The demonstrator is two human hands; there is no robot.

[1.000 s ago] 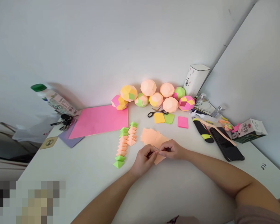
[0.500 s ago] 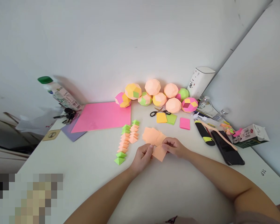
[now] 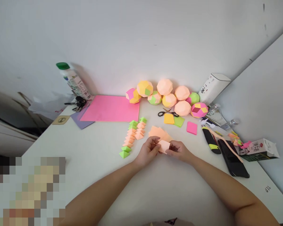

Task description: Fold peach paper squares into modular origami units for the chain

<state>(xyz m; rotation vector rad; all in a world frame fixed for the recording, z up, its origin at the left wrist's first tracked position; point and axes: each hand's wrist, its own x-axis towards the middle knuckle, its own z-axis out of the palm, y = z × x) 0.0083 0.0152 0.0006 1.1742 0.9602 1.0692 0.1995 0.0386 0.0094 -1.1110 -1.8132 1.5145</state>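
Between my two hands is a small peach square of paper [image 3: 164,146], tilted up off the table. My left hand [image 3: 149,151] pinches its left edge, thumb in front. My right hand [image 3: 180,151] grips the right edge between thumb and fingers. Just behind them, loose peach sheets [image 3: 156,131] lie overlapping on the table, partly covered by my fingers. To the left stand two rows of small folded paper pieces [image 3: 130,138], peach in the middle and green at the ends.
Several faceted paper balls [image 3: 164,87] are piled against the wall. Scissors [image 3: 168,113], yellow sheets [image 3: 169,119] and pink sheets [image 3: 191,128] lie before them. A pink board [image 3: 108,108] is at left; a black phone [image 3: 233,158], box cutter [image 3: 211,140] and milk carton [image 3: 259,150] are at right.
The peach square has been raised and tilted, showing a paler face, and my hands have closed in around it. The whole view has shifted, with things on the table appearing further right.
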